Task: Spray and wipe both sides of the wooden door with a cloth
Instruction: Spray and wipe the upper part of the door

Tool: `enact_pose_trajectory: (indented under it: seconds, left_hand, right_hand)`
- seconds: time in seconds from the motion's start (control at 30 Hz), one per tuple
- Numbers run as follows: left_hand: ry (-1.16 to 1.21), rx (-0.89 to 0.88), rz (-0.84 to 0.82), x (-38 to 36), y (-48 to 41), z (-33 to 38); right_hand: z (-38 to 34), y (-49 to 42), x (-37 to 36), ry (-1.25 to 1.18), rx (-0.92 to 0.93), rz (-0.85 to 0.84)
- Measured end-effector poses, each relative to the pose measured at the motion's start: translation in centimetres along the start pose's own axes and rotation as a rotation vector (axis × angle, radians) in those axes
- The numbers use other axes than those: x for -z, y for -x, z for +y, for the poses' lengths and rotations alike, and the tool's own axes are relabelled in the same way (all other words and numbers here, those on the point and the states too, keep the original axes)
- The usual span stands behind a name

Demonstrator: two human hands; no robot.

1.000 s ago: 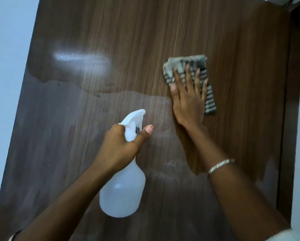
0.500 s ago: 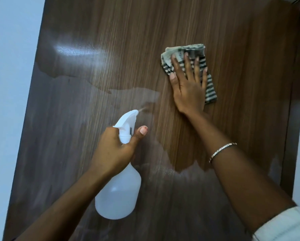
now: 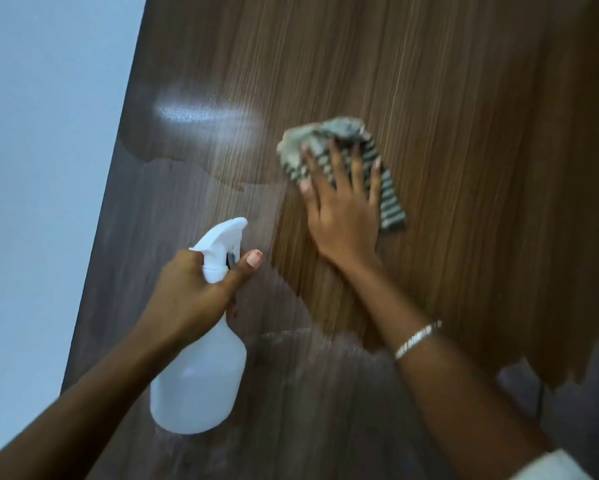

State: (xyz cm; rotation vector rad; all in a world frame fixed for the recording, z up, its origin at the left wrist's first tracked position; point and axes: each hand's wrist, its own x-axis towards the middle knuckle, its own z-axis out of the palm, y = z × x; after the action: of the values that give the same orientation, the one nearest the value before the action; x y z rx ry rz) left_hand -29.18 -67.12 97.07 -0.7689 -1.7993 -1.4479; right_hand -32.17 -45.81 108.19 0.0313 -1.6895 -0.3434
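right hand (image 3: 343, 216) and cloth (image 3: 339, 129) shifted left on door (image 3: 464, 98), it seems; view blurred | right hand flat, fingers straight, pressing cloth | left hand (image 3: 190, 292) grips spray bottle (image 3: 201, 382)

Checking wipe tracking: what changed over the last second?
The right hand, flat on the crumpled grey striped cloth, swept it left across the brown wooden door, toward the glare. Nothing taken or released. The left hand still grips the white plastic spray bottle.
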Motion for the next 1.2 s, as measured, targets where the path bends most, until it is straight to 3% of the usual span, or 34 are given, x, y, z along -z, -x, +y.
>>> enact_pose_trajectory:
  seconds: [0.13,0.37,0.43,0.7,0.97,1.2]
  left_hand:
    - [0.0,0.057,0.042,0.3,0.3,0.0]
    - [0.029,0.043,0.051,0.5,2.7,0.9]
    - [0.023,0.069,0.04,0.6,3.3,0.9]
    - [-0.064,0.138,0.082,2.3,4.1,-0.1]
    - [-0.089,0.112,0.048,4.3,3.1,-1.5]
    - [-0.029,0.037,-0.028,7.9,1.6,-3.5]
  right_hand:
    - [0.8,-4.8,-0.5,0.002,-0.015,0.07]
    - [-3.5,12.9,-0.5,-0.086,0.212,-0.076]
    - [-3.4,13.0,-0.5,-0.076,0.225,-0.096]
    - [0.0,-4.2,-0.3,-0.042,0.004,0.029]
    - [-5.1,11.6,-0.6,-0.046,0.134,-0.1]
    - [-5.9,0.5,-1.4,-0.01,-0.146,0.017]
